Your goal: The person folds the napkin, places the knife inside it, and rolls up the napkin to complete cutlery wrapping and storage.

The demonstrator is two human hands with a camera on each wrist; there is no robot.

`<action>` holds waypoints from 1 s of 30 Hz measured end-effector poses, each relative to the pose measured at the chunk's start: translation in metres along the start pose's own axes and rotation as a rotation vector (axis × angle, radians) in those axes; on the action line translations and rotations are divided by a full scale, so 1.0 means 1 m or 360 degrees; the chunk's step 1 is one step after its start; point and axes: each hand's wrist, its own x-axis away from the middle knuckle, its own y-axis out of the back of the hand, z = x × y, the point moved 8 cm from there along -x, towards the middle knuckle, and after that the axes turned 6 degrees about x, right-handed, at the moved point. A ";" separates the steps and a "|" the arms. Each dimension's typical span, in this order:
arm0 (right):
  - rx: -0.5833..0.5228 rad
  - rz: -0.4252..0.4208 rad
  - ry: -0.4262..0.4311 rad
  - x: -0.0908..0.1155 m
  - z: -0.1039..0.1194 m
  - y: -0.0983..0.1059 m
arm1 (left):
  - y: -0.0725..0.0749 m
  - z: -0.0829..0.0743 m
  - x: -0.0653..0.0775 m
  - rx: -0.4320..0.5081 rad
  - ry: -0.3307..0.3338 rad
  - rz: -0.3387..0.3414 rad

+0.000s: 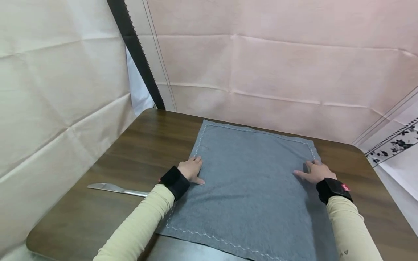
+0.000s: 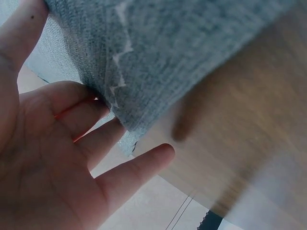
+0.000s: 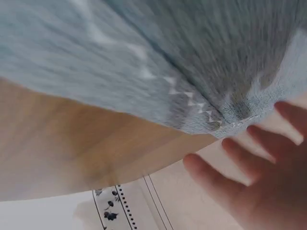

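Note:
A blue-grey cloth (image 1: 248,181) with white zigzag stitching along its border lies spread over the table, with a few soft creases. At its left edge my left hand (image 1: 191,169) rests with the thumb spread over the fabric. In the left wrist view the fingers (image 2: 134,170) look mostly straight, some partly beneath the stitched edge. Near the far right corner my right hand (image 1: 316,172) lies on the right edge, thumb pointing inward. The right wrist view shows its fingers (image 3: 216,179) extended and spread beside the cloth. Neither hand visibly pinches the fabric.
A silver table knife (image 1: 114,187) lies left of the cloth, its handle end hidden behind the left forearm. Under the cloth's front edge a flat silvery surface (image 1: 183,250) shows. The brown wooden table (image 1: 130,159) has rounded corners; pale creased sheets (image 1: 277,65) hang around it.

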 end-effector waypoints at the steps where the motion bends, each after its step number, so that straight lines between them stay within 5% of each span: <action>1: -0.0014 0.0034 0.0004 -0.001 -0.001 -0.002 | 0.000 -0.001 0.000 -0.0002 0.0002 0.0010; 8: -0.0139 0.0281 -0.0046 -0.003 -0.009 -0.015 | -0.001 -0.004 0.000 -0.0039 0.0009 0.0045; 16: -0.0041 0.0128 0.0039 -0.012 -0.003 -0.017 | -0.004 0.009 -0.001 -0.0031 0.0049 0.0097; 20: 0.0067 0.0019 0.0148 0.003 0.015 -0.012 | -0.004 0.011 0.000 -0.0052 0.0042 0.0114; 30: 0.0063 0.0212 0.0092 0.051 0.043 -0.024 | -0.005 0.016 0.016 0.0001 -0.0075 0.0101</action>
